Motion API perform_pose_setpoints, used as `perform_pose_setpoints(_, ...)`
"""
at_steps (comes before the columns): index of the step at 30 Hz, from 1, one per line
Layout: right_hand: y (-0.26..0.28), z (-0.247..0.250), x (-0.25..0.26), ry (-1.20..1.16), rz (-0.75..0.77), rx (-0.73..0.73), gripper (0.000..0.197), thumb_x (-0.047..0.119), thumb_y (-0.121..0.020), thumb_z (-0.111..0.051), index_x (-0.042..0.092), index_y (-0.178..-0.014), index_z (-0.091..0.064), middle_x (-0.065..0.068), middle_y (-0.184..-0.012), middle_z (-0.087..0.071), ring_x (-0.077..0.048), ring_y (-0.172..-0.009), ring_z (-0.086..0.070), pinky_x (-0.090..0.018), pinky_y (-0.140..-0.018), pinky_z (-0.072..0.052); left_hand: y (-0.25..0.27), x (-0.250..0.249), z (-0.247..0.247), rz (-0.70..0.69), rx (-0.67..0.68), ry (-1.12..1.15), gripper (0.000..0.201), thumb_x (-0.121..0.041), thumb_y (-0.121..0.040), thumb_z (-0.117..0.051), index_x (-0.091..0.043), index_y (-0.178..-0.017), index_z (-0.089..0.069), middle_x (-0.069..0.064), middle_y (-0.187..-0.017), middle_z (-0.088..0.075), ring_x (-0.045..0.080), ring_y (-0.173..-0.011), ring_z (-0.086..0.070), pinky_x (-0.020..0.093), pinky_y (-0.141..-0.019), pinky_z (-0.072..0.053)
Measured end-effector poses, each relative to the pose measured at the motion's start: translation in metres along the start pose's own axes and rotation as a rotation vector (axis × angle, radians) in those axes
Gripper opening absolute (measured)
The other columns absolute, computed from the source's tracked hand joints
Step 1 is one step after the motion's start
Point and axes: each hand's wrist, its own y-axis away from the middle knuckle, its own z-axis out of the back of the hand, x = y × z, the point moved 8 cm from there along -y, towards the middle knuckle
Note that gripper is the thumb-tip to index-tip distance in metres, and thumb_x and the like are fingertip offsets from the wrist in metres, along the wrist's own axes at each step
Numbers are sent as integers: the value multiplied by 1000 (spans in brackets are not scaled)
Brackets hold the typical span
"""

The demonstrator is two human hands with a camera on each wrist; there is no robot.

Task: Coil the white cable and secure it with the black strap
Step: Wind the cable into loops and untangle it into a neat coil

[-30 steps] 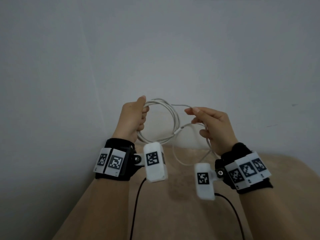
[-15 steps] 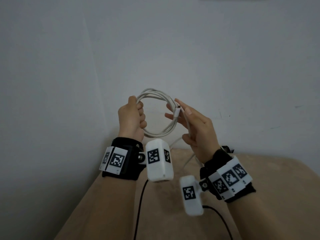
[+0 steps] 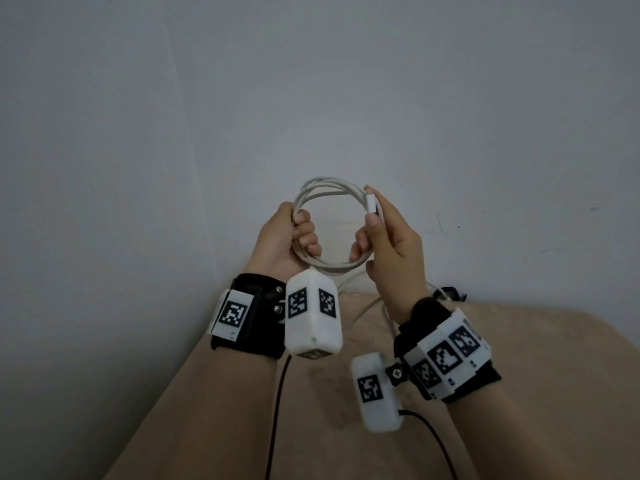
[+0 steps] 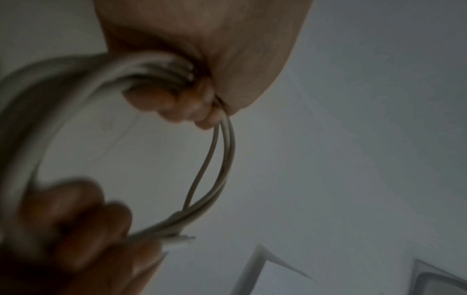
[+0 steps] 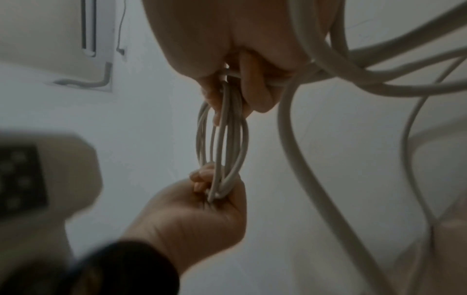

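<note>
The white cable (image 3: pixel 330 183) forms a round coil of several loops, held up in front of the wall. My left hand (image 3: pixel 304 233) grips the coil's left side in a fist. My right hand (image 3: pixel 367 233) pinches the right side, thumb pressing the white plug (image 3: pixel 371 202) against the loops. A loose tail (image 3: pixel 360 304) hangs down to the beige surface. A small black thing, apparently the strap (image 3: pixel 449 293), lies behind my right wrist. The left wrist view shows the loops (image 4: pixel 223 159) leaving my left fingers (image 4: pixel 174 103). The right wrist view shows the coil (image 5: pixel 225 139) edge-on between both hands.
A beige padded surface (image 3: pixel 536 358) lies under my forearms and ends at a plain grey wall (image 3: pixel 311 98). Black camera wires (image 3: pixel 277 410) run from both wrists. Slack cable (image 5: pixel 300 159) loops near my right palm. A white wall unit (image 5: pixel 63 40) is overhead.
Both hands rose and drew together. My right hand carried the plug end up and over, laying it on the coil's right side, and now clasps it there.
</note>
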Motion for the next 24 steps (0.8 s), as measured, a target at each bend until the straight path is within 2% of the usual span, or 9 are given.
perform_pose_setpoints(2, -3, 6, -2, 22, -39, 12, 31, 12, -102, -39, 23, -126, -55, 2, -61, -42, -12, -51, -44, -12, -45, -35, -2, 9, -3, 75, 86, -27, 54, -22, -95, -30, -18, -42, -41, -7, -36, -26, 7, -29, -30, 11, -37, -30)
perform_pose_setpoints(4, -5, 8, -5, 38, -83, 59, 28, 11, -102, -39, 22, -120, -57, -2, -62, -39, -10, -49, -42, -12, -42, -34, -1, 17, -6, 137, 169, -73, 61, -32, -98, -31, -16, -40, -45, -6, -35, -29, 8, -30, -34, 11, -38, -33)
perform_pose_setpoints(7, -5, 8, -11, 65, -146, 171, 27, 14, -102, -41, 22, -119, -59, 0, -60, -39, -9, -46, -43, -13, -40, -31, 1, 20, -5, 169, 226, -207, 67, -52, -98, -29, -14, -46, -49, -5, -36, -32, 9, -31, -35, 13, -38, -32)
perform_pose_setpoints(9, -4, 9, -12, 92, -180, 242, 28, 15, -102, -41, 20, -123, -59, 1, -60, -38, -8, -46, -44, -15, -40, -29, 4, 18, -4, 159, 243, -346, 63, -57, -96, -32, -13, -55, -50, -6, -38, -33, 8, -32, -34, 15, -37, -30)
perform_pose_setpoints(13, -1, 6, -16, 175, -237, 377, 29, 16, -101, -42, 22, -123, -60, 2, -59, -40, -9, -45, -44, -15, -40, -28, 8, 17, -9, 122, 275, -581, 56, -57, -95, -36, -13, -63, -48, -7, -41, -30, 6, -31, -25, 15, -33, -23)
perform_pose_setpoints(16, 0, 4, -16, 179, -224, 370, 29, 16, -101, -43, 25, -121, -61, 2, -59, -44, -9, -45, -44, -15, -41, -29, 8, 8, -12, -54, 190, -725, 51, -50, -97, -44, -18, -58, -41, -9, -43, -28, 5, -33, -18, 16, -33, -15)
perform_pose_setpoints(18, -2, 7, -14, 166, -203, 320, 27, 18, -100, -44, 27, -118, -63, 2, -59, -47, -7, -45, -43, -14, -42, -30, 9, 3, -14, -131, 130, -708, 51, -46, -96, -48, -19, -54, -37, -9, -42, -28, 6, -34, -18, 16, -33, -15)
perform_pose_setpoints(21, -4, 12, -11, 140, -189, 259, 25, 24, -100, -45, 27, -110, -68, 2, -60, -51, -7, -48, -43, -15, -43, -31, 10, -1, -15, -169, 68, -630, 51, -41, -97, -48, -21, -52, -34, -10, -42, -26, 5, -33, -17, 16, -34, -14)
perform_pose_setpoints(24, -6, 15, -12, 139, -191, 237, 31, 26, -101, -42, 11, -96, -69, 2, -65, -58, -12, -55, -48, -20, -48, -32, 8, -2, -12, -175, 26, -572, 50, -36, -98, -47, -21, -53, -33, -11, -40, -25, 5, -32, -15, 16, -34, -11)
